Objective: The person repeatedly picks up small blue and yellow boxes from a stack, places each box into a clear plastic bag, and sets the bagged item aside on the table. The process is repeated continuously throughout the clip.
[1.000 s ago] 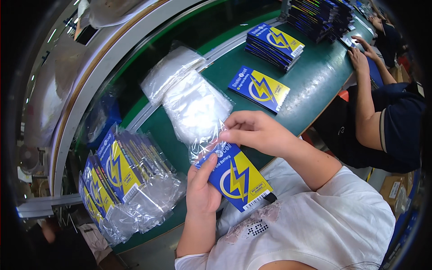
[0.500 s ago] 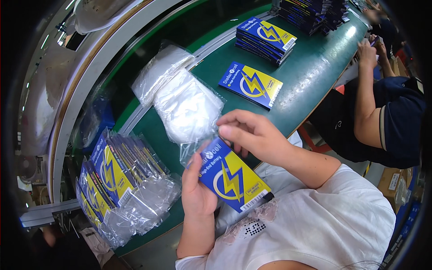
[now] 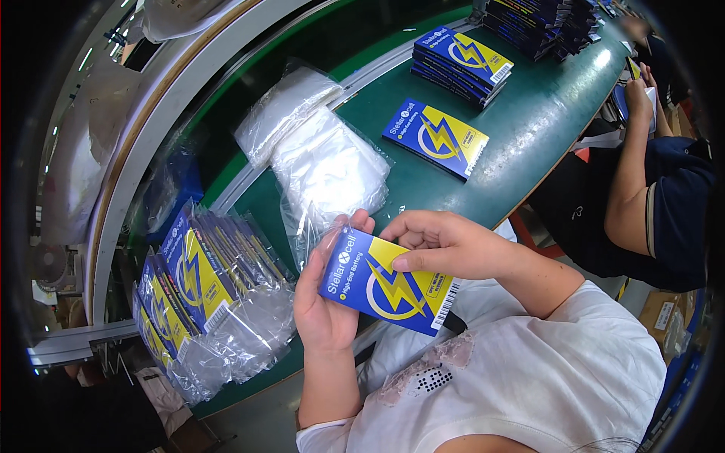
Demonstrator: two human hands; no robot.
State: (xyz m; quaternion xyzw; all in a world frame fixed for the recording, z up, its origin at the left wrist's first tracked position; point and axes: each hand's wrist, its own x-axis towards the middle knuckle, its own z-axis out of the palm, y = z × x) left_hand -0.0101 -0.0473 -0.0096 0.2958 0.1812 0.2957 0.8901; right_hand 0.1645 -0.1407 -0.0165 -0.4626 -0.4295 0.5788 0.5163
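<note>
A flat blue-and-yellow battery box (image 3: 385, 291) with a lightning bolt on its face is held tilted in front of me. My left hand (image 3: 326, 306) cups its left end, fingers behind it. My right hand (image 3: 445, 240) pinches its upper edge, thumb on the front and fingers curled behind. Thin clear plastic (image 3: 308, 235) shows by my left fingers; how far it covers the box is hard to tell. Just beyond my hands lies a pile of clear plastic bags (image 3: 328, 170).
At left stands a row of bagged boxes (image 3: 200, 287). Farther along the green table (image 3: 521, 143) lie a few boxes (image 3: 436, 137), a stack of boxes (image 3: 462, 66) and taller dark stacks (image 3: 532, 26). A co-worker (image 3: 668, 181) sits at right. A curved metal rail (image 3: 113, 189) runs along the left.
My right hand has moved from the bag at the box's upper left end to the box's upper edge. The box has turned flatter. The co-worker's hands have shifted.
</note>
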